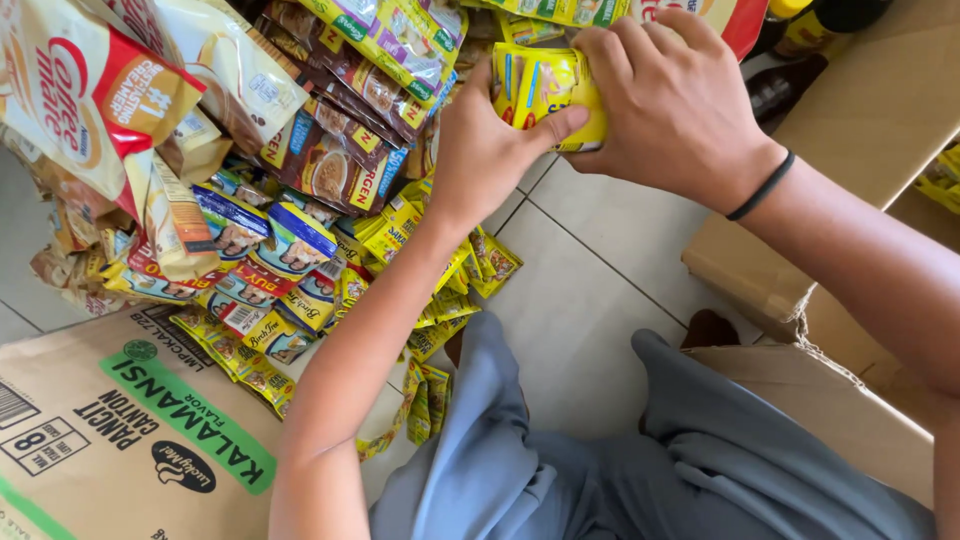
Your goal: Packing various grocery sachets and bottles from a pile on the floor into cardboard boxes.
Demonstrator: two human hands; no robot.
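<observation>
Yellow sachet strip held between 2 hands — left hand thumb beneath, right hand fingers clasped over its top

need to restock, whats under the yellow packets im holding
Under the yellow sachet packets, held by the left hand and right hand, lies bare grey tiled floor. The packets' undersides stay hidden.

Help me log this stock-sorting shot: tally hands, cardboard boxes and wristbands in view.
Hands: 2, left hand and right hand, both gripping a yellow sachet bundle
Cardboard boxes: 3, printed box, box, box
Wristbands: 1, black wristband
Total: 6
</observation>
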